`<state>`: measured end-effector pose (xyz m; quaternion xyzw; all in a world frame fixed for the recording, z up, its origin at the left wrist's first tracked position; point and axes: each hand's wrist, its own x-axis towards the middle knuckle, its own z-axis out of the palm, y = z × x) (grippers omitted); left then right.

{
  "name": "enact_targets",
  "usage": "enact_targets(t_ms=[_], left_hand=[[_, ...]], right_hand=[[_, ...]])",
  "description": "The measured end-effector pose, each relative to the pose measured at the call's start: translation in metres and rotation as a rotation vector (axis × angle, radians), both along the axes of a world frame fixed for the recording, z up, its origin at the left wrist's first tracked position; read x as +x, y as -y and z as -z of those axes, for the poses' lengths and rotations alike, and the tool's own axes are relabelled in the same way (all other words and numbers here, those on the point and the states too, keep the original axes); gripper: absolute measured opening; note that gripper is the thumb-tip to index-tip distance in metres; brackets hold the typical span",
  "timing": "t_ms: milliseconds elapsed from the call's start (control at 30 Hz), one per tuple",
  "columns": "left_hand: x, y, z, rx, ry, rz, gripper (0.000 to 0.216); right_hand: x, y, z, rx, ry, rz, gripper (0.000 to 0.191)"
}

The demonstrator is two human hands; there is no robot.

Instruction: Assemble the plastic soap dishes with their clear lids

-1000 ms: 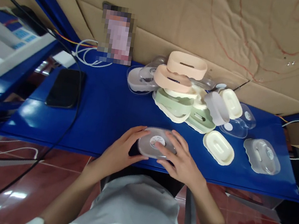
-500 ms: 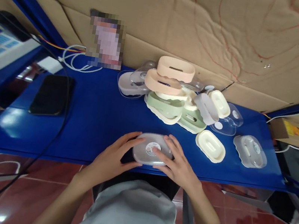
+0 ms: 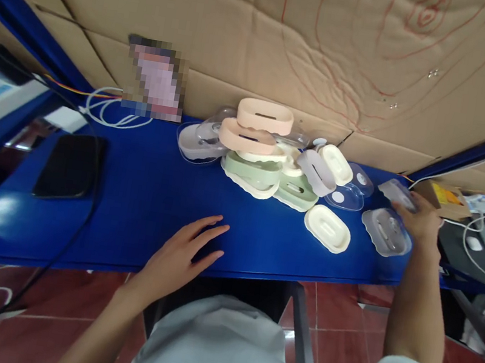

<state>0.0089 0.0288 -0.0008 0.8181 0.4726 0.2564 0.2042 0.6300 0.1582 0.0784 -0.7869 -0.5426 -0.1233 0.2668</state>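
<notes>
My left hand (image 3: pixel 183 252) rests over the front of the blue table, fingers apart and nothing in them. Far to the right, my right hand (image 3: pixel 420 219) grips a lidded soap dish (image 3: pixel 396 192), its fingers partly hidden. Just in front of it lies another grey soap dish (image 3: pixel 385 232) under a clear lid. A cream soap dish tray (image 3: pixel 327 228) sits to the left of these. Behind are piled peach soap dish parts (image 3: pixel 265 117), green ones (image 3: pixel 256 170), a grey-lilac one (image 3: pixel 316 172) and clear lids (image 3: pixel 345 196).
On the left lie a black phone-like slab (image 3: pixel 70 166), a white adapter (image 3: pixel 66 118) and a coiled white cable (image 3: pixel 111 108). A black cable crosses the left side. Cardboard (image 3: pixel 229 32) walls the back. A small carton (image 3: pixel 444 200) stands beyond the right end.
My right hand has carried the lidded soap dish from the front middle to the far right. My left hand has let go of it and stays near the front. The view has shifted right.
</notes>
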Motion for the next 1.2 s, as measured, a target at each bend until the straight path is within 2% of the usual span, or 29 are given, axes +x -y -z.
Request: enact_targets(t_ms=[100,200,267,333,400,500,567,633,733,867,967,1067,1133,1200], left_hand=[[0.001,-0.008,-0.005,0.06,0.005,0.001,0.045],[0.008,-0.034,-0.019,0.195,-0.06,0.001,0.044],[0.016,-0.058,-0.031,0.292,-0.13,-0.003,0.045],[0.026,-0.081,-0.042,0.34,-0.207,-0.019,0.051],[0.035,-0.099,-0.048,0.36,-0.253,-0.043,0.052],[0.043,-0.114,-0.048,0.374,-0.277,-0.074,0.044],[0.045,-0.12,-0.045,0.373,-0.254,-0.071,0.043],[0.047,-0.125,-0.042,0.363,-0.218,-0.059,0.046],[0.046,-0.132,-0.044,0.348,-0.199,-0.027,0.042],[0.037,-0.127,-0.052,0.372,-0.155,0.015,0.034],[0.025,-0.105,-0.053,0.361,-0.123,0.083,0.032],[0.015,-0.075,-0.046,0.356,-0.14,0.106,0.029],[0.012,-0.057,-0.039,0.361,-0.166,0.118,0.027],[0.011,-0.043,-0.033,0.36,-0.191,0.136,0.027]], right_hand=[[0.004,-0.013,0.003,-0.022,-0.01,-0.027,0.042],[-0.03,-0.007,0.0,0.01,0.022,-0.078,0.037],[-0.076,0.005,-0.003,0.073,0.073,-0.241,0.034],[-0.138,0.02,-0.003,0.09,0.092,-0.566,0.034],[-0.203,0.034,0.0,0.029,0.11,-0.85,0.039],[-0.279,0.047,0.01,-0.044,0.138,-0.985,0.051],[-0.307,0.047,0.019,-0.058,0.151,-0.997,0.055],[-0.317,0.044,0.028,-0.054,0.165,-0.974,0.051],[-0.315,0.039,0.035,-0.053,0.166,-0.933,0.036],[-0.303,0.048,0.036,-0.092,0.112,-1.056,0.027],[-0.3,0.071,0.037,-0.109,0.085,-1.173,0.025],[-0.303,0.099,0.043,-0.139,0.056,-1.234,0.023],[-0.307,0.114,0.049,-0.149,0.027,-1.234,0.024],[-0.312,0.125,0.056,-0.095,-0.028,-1.178,0.03]])
